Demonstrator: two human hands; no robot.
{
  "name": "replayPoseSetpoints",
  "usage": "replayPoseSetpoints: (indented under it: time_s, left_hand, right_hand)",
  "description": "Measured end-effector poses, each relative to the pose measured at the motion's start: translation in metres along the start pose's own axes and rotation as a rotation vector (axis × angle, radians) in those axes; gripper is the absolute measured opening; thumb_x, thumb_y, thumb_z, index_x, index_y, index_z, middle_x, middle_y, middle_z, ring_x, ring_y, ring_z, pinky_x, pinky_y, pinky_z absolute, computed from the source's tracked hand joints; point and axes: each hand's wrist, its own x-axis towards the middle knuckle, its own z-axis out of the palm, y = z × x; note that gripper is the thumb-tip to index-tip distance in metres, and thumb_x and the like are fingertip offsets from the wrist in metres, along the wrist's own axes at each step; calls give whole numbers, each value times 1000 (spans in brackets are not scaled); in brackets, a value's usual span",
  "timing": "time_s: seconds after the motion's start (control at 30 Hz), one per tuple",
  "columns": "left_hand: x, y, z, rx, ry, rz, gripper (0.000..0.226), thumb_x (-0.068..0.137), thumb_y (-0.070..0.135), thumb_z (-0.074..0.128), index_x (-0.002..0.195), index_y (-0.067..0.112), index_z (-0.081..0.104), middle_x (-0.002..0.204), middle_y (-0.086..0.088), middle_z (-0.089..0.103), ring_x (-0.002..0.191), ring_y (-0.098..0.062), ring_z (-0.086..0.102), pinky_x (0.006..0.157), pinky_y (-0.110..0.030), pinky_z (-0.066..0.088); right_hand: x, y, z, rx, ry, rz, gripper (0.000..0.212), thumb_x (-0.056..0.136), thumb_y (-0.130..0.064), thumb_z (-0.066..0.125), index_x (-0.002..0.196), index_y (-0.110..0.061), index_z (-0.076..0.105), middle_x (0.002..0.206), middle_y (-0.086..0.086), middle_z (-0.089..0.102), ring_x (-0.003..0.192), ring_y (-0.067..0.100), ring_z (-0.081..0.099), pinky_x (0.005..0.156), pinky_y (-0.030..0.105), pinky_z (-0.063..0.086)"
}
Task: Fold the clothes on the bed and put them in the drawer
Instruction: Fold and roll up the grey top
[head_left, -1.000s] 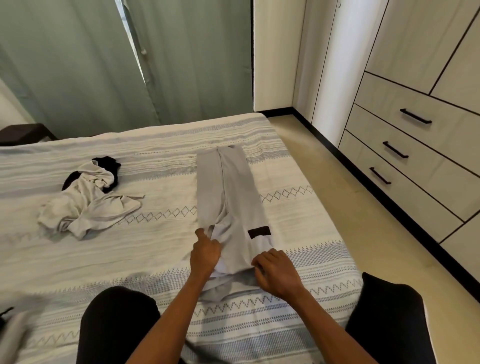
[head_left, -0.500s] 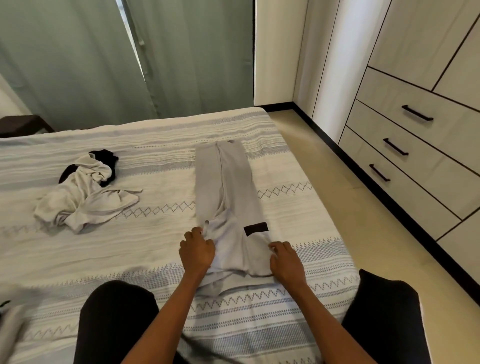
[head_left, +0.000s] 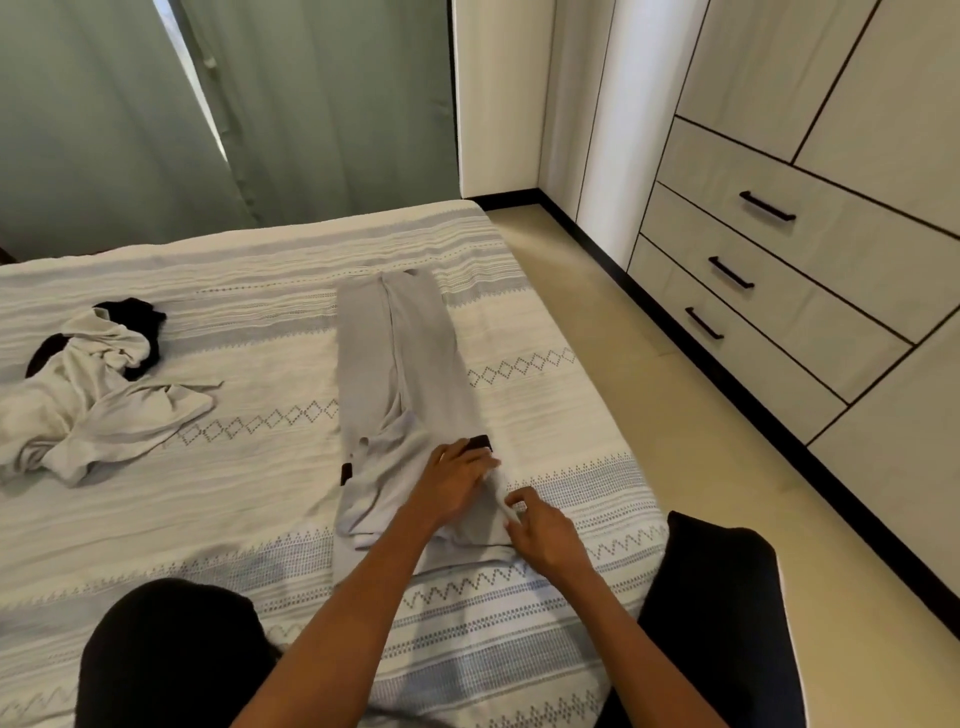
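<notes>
Since prev frame: left hand (head_left: 454, 486) has crossed from the left edge of the grey trousers (head_left: 400, 395) over to the right side of the waist end, now lying flat on the cloth next to the black patch (head_left: 479, 442). Right hand (head_left: 543, 535) has slid nearer w/ it, now at the near right corner of the waist.

Hand states: left = fingers mostly extended, palm down, pressing/smoothing the fabric, not gripping as far as visible. Right = fingers curled, thumb and forefinger look to pinch the waist edge; the exact pinch is small in view, so approx.

Trousers: on the bed (head_left: 249, 483), folded lengthwise, legs stacked. Long axis runs straight away from the person, waist end nearest, hems far toward the curtain (head_left: 311, 104). Both hands at the near end; hems well out of reach w/o leaning.

Judgement: step in hand = tidying the waist before the crosswise fold. Next move prob. brings one end onto the other along that long axis. Either hand equally near the waist; right already has an edge.

Other: crumpled white garment (head_left: 98, 400) w/ a black garment (head_left: 135, 322) partly under it, well apart to the left, not yet folded. Drawers (head_left: 810, 249) in the wardrobe on the right, all closed, across a strip of floor from the bed.
</notes>
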Motion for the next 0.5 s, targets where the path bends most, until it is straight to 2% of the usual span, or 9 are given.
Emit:
replayPoseSetpoints:
  time_s: [0.1, 0.17, 0.23, 0.33, 0.4, 0.5]
  left_hand:
    - [17, 3, 4, 103, -186, -18, 44, 106, 24, 36, 147, 38, 42, 161, 14, 26, 152, -23, 12, 119, -39, 8]
    - [16, 0, 8, 63, -173, -29, 46, 105, 21, 37, 150, 36, 38, 162, 12, 23, 152, -21, 15, 120, -39, 10]
    - [5, -8, 8, -29, -9, -55, 47, 100, 17, 47, 145, 29, 47, 159, 5, 34, 148, -25, 29, 117, -41, 21]
    - [-22, -31, 4, -67, 306, -210, 36, 90, 19, 53, 123, 16, 66, 138, -13, 58, 126, -37, 54, 104, -50, 42]
    - [-40, -43, -4, -106, 432, -382, 36, 89, 26, 49, 116, 12, 67, 126, -17, 63, 113, -39, 59, 96, -50, 47]
    - [-59, -61, -19, -236, 494, -618, 34, 91, 20, 57, 121, 7, 62, 120, -21, 60, 103, -43, 57, 88, -48, 46]
  right_hand:
    - [-3, 1, 0, -71, -20, -19, 27, 96, -28, 54, 122, -22, 49, 107, 4, 68, 90, 25, 63, 68, 31, 41]
    - [-3, 2, -1, -112, -39, 54, 25, 95, -32, 52, 118, -22, 52, 108, 3, 65, 91, 24, 62, 70, 31, 41]
    - [-2, 0, -3, -208, 63, 81, 25, 93, -38, 50, 110, -21, 58, 104, 2, 62, 90, 24, 61, 69, 32, 43]
    - [6, -13, 6, -360, 255, -82, 28, 85, -38, 46, 91, -19, 66, 87, 3, 63, 77, 26, 60, 61, 34, 44]
    - [15, -27, 15, -361, 271, -174, 26, 82, -37, 48, 88, -21, 68, 85, 1, 64, 77, 26, 59, 62, 35, 45]
    - [28, -51, 32, -258, 198, -290, 24, 83, -35, 55, 95, -23, 72, 95, 1, 68, 89, 28, 60, 70, 38, 49]
